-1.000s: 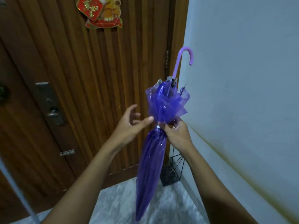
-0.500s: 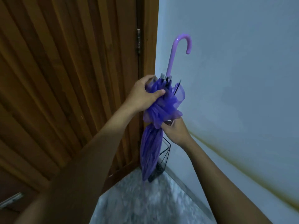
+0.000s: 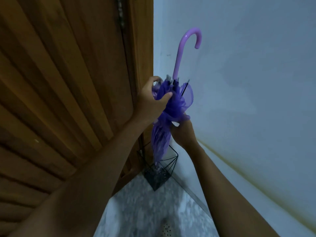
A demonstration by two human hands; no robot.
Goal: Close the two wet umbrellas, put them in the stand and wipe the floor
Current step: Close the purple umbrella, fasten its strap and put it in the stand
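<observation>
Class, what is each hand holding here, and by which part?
Both hold the purple umbrella: the left hand grips the bunched canopy near the handle, the right hand the canopy just below that bunch.

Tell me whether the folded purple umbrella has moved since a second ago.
Yes. Against the black wire stand, the folded purple umbrella has shifted right: its tip now appears inside the frame, not left of it.
</observation>
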